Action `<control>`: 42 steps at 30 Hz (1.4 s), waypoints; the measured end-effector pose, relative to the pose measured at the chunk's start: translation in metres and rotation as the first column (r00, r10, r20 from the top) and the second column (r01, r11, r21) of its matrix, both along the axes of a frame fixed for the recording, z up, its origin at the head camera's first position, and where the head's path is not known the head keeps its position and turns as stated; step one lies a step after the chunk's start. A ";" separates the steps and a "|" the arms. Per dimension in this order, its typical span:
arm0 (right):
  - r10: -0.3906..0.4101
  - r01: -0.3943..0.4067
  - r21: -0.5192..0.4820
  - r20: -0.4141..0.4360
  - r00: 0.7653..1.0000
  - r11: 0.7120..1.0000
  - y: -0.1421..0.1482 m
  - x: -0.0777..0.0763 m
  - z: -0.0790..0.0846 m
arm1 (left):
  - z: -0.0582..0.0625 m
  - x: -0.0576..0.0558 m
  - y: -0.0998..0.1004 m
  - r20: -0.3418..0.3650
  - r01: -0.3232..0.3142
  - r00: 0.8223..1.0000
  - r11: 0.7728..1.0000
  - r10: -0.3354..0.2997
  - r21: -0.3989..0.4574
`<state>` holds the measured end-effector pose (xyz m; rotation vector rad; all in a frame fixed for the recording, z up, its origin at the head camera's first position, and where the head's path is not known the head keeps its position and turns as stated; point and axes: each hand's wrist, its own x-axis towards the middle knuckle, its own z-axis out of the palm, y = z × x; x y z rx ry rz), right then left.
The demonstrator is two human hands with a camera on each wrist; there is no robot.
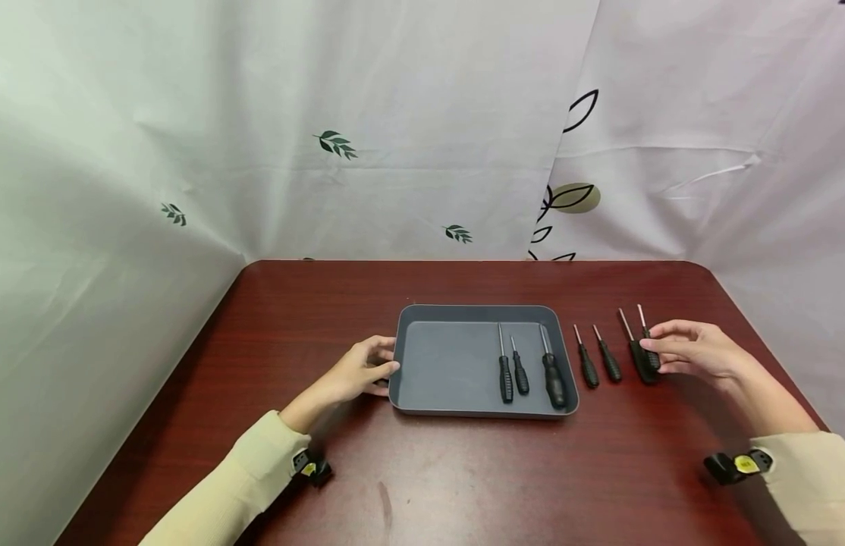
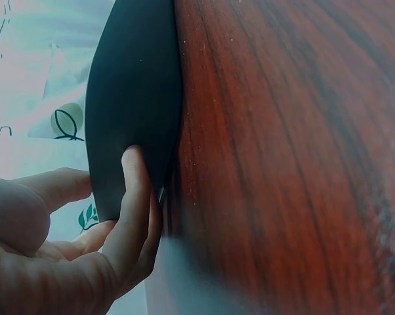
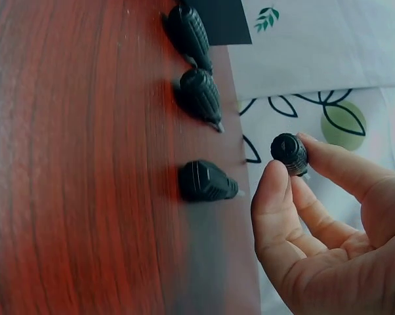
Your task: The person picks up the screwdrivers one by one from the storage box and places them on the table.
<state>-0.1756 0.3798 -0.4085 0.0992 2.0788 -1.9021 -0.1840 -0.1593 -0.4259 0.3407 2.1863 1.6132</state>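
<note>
My left hand (image 1: 357,369) holds the left side of a grey rectangular tray (image 1: 436,413), its thumb at the rim. In the left wrist view, fingers (image 2: 137,187) lie against the tray's dark outer wall. Between the thumb and fingers of my right hand (image 1: 695,350) is a black-handled screwdriver (image 3: 291,152), pinched by the handle with its shaft pointing away. Just left of it on the table lies another screwdriver (image 1: 639,356). Two smaller screwdrivers, one (image 1: 588,368) nearer the tray and one (image 1: 610,362) beside it, lie with shafts pointing back.
Three screwdrivers lie in the tray's right half: a long one (image 1: 506,375), a short one (image 1: 521,373) and a thick-handled one (image 1: 553,379). The reddish-brown table (image 1: 463,485) meets a white patterned curtain (image 1: 395,152) at its back and sides.
</note>
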 end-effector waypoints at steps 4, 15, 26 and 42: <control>0.001 -0.001 0.028 0.003 1.000 1.000 0.006 -0.001 -0.001 | 0.000 -0.001 0.001 0.002 -0.004 1.000 1.000 0.004 0.008; 0.003 -0.005 0.096 0.020 1.000 0.995 0.022 -0.004 -0.008 | -0.001 0.000 0.000 0.010 -0.004 1.000 1.000 0.004 0.015; -0.035 0.029 0.140 0.038 0.999 0.990 0.027 -0.006 -0.010 | -0.001 0.000 0.000 0.003 0.002 1.000 1.000 -0.002 0.009; -0.036 0.027 0.238 0.033 0.999 0.971 0.030 -0.013 -0.011 | 0.000 0.000 0.000 0.008 0.004 1.000 1.000 -0.004 0.006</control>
